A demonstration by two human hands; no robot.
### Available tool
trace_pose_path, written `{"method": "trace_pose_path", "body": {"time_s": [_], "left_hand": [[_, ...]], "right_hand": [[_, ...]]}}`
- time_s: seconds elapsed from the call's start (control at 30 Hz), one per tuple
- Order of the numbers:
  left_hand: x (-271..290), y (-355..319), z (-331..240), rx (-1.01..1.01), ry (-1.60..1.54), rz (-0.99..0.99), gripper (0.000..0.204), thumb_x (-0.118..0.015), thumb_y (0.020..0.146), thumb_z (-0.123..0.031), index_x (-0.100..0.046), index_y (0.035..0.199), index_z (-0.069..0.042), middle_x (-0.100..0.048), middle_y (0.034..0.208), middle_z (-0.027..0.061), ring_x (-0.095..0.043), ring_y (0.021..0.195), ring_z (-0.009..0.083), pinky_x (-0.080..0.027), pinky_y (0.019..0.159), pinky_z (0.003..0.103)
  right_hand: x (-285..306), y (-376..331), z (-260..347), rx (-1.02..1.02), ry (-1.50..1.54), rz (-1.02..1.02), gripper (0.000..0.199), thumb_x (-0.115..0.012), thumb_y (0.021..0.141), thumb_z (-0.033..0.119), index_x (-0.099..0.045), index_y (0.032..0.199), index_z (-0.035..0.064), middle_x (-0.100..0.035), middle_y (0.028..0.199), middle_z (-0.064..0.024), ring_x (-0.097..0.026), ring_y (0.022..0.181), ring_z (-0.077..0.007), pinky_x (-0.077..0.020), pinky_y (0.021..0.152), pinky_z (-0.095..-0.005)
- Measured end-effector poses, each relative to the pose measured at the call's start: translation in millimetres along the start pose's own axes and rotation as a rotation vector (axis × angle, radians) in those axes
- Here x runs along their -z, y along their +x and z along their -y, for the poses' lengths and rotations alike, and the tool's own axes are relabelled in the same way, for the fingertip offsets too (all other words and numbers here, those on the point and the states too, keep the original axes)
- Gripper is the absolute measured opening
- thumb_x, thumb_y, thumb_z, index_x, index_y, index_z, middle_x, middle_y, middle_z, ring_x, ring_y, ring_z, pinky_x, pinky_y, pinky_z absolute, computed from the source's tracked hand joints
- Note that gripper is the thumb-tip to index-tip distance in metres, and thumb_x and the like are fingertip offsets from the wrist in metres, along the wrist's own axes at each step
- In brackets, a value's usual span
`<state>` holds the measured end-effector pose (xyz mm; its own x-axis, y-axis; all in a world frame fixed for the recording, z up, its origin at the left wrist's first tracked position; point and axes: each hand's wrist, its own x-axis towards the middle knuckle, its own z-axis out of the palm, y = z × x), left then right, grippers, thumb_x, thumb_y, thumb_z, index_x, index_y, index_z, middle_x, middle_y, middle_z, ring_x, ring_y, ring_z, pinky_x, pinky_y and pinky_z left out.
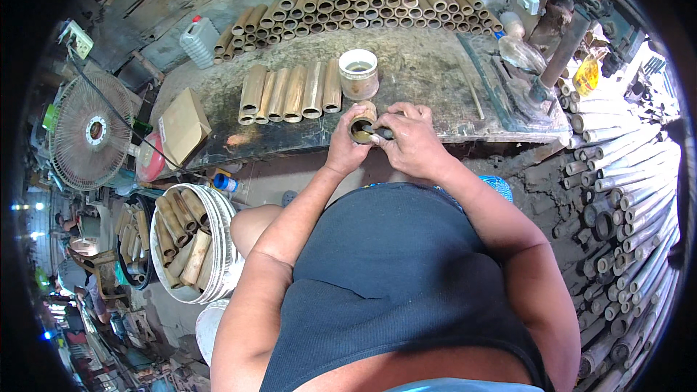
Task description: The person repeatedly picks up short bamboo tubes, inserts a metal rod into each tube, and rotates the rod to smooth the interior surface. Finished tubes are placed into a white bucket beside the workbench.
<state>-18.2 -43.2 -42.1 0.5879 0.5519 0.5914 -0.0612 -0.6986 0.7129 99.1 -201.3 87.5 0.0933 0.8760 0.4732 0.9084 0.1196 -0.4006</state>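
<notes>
Close to the workbench's front edge, my left hand (pixel 347 144) grips a short bamboo tube (pixel 369 108), its open end tilted toward me. In my right hand (pixel 411 139) is a small tool with a dark handle (pixel 384 132), pinched between the fingers. Its tip is at the tube's mouth; the fingers hide what kind of tool it is. Just beyond my hands stands a round container (pixel 359 87) with a white rim and dark liquid inside. Left of it, several cut bamboo tubes (pixel 292 94) lie side by side on the bench.
Stacked bamboo tubes (pixel 352 11) line the back of the workbench (pixel 421 94), beside a plastic jug (pixel 197 43). At left are a fan (pixel 94 131), a brown cardboard piece (pixel 185 123) and a white bucket (pixel 231 247) holding tubes. Long bamboo poles (pixel 632 196) are piled at right.
</notes>
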Motion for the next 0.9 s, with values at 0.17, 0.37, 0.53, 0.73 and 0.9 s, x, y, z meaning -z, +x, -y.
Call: {"method": "trace_pose_path", "body": {"time_s": [0.17, 0.37, 0.53, 0.73, 0.9], "left_hand": [[3, 2, -7, 0.053, -0.051, 0.006, 0.073, -0.091, 0.071, -0.013, -0.051, 0.133, -0.009, -0.061, 0.134, 0.0131, -0.06, 0.123, 0.0279, -0.048, 0.105, 0.039], [4, 3, -7, 0.107, -0.14, -0.021, 0.067, -0.088, 0.073, -0.01, -0.053, 0.13, -0.007, -0.062, 0.13, 0.0105, -0.061, 0.121, 0.0231, -0.048, 0.104, 0.037], [7, 6, -1, 0.057, -0.062, -0.037, 0.07, -0.093, 0.068, -0.02, -0.056, 0.127, -0.008, -0.064, 0.124, 0.0118, -0.063, 0.116, 0.0296, -0.05, 0.1, 0.039], [9, 5, 4, 0.036, -0.098, -0.075, 0.069, -0.093, 0.069, -0.019, -0.054, 0.125, -0.007, -0.063, 0.124, 0.0122, -0.062, 0.117, 0.029, -0.05, 0.1, 0.039], [8, 7, -3, 0.119, -0.151, -0.085, 0.065, -0.09, 0.072, -0.016, -0.052, 0.124, -0.006, -0.063, 0.126, 0.0121, -0.062, 0.118, 0.0269, -0.049, 0.101, 0.038]], "right_hand": [[15, 2, 6, 0.024, 0.049, -0.079, 0.024, -0.072, 0.089, 0.022, -0.069, 0.108, 0.0076, -0.068, 0.111, -0.0151, -0.054, 0.121, -0.0309, -0.032, 0.103, -0.0471], [-4, 8, 15, 0.043, 0.02, -0.122, 0.031, -0.069, 0.087, 0.017, -0.067, 0.114, 0.0043, -0.07, 0.108, -0.0138, -0.056, 0.119, -0.0308, -0.0299, 0.103, -0.0497], [-11, 12, 12, 0.02, -0.02, -0.153, 0.027, -0.069, 0.087, 0.018, -0.067, 0.111, 0.0049, -0.068, 0.108, -0.014, -0.056, 0.117, -0.0318, -0.0308, 0.102, -0.0491], [-7, 11, 22, -0.006, 0.081, -0.203, 0.022, -0.071, 0.09, 0.022, -0.068, 0.105, 0.0057, -0.063, 0.11, -0.016, -0.056, 0.112, -0.0327, -0.0332, 0.1, -0.0464], [-13, 20, 29, -0.088, -0.013, -0.122, 0.022, -0.067, 0.089, 0.021, -0.07, 0.106, 0.0067, -0.068, 0.101, -0.0113, -0.058, 0.108, -0.028, -0.0316, 0.098, -0.0467]]}}
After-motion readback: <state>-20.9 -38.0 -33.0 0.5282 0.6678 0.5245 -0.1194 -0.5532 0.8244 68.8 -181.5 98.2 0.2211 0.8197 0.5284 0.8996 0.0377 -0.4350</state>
